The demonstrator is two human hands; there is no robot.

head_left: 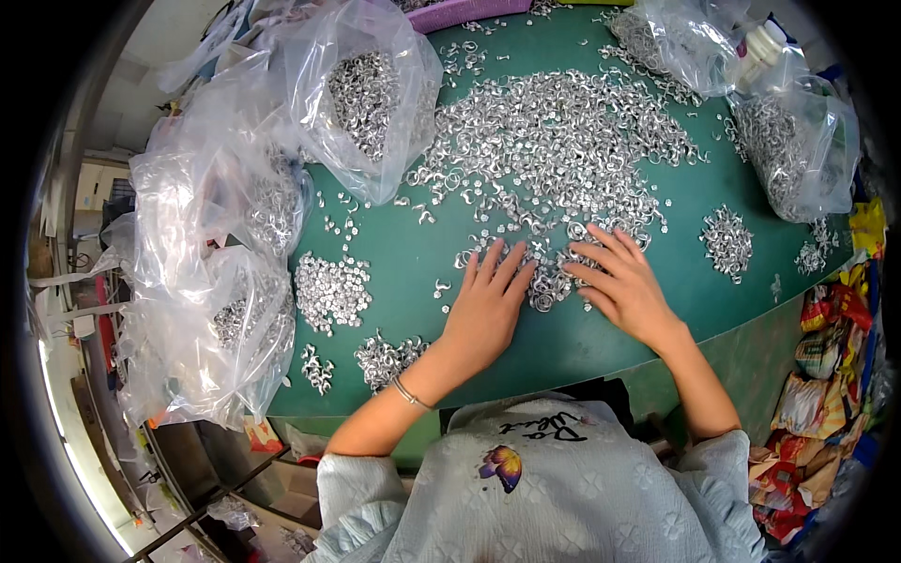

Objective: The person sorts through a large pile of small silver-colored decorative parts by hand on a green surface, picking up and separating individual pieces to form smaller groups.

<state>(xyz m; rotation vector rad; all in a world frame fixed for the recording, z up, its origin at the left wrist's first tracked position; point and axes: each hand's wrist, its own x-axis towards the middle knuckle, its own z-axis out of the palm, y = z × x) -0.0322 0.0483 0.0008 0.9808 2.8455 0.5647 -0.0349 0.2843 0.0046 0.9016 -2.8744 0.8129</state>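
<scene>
A wide heap of small shiny metal parts (554, 141) spreads over the green table (413, 272), many of them curved like little hooks or rings. My left hand (486, 305) rests palm down at the heap's near edge, fingers stretched and slightly spread. Across from it, my right hand (624, 286) lies with its fingers apart over the same edge, the tips touching parts. Between the two hands sits a small cluster of metal parts (547, 289). Whatever lies beneath my palms is hidden.
Left of my hands are a pile of small rounded metal pieces (331, 293) and a pile of curved parts (389, 358). Another small pile (726, 244) sits to the right. Clear plastic bags of parts (366, 103) stand along the left; another bag (793, 141) is at the right.
</scene>
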